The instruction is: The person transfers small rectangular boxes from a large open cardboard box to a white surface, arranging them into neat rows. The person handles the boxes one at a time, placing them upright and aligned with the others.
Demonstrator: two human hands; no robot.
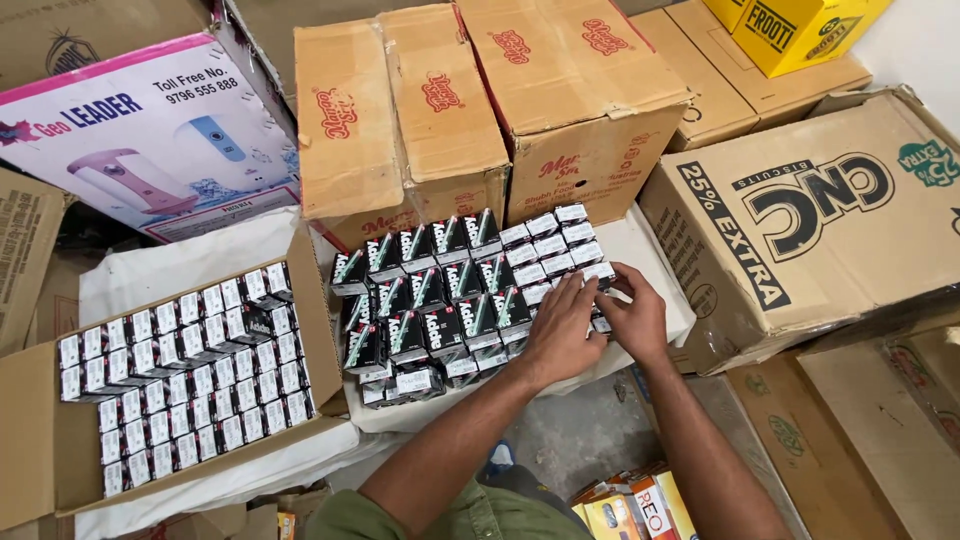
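Several small black-and-white boxes [440, 300] stand stacked in rows on a white sheet [650, 250]. My left hand [563, 325] and my right hand [632, 312] meet at the stack's right end, fingers closed around small boxes [598, 272] in the nearest row. To the left, an open brown carton [30, 440] holds several more of the same small boxes [190, 375], packed upright in rows.
Closed brown cartons [470, 100] stand behind the stack. A big printed carton [830, 220] lies to the right. At upper left is a white and pink appliance box [150, 130], at top right a yellow box [790, 30]. Colourful small packs [630, 505] sit near my knees.
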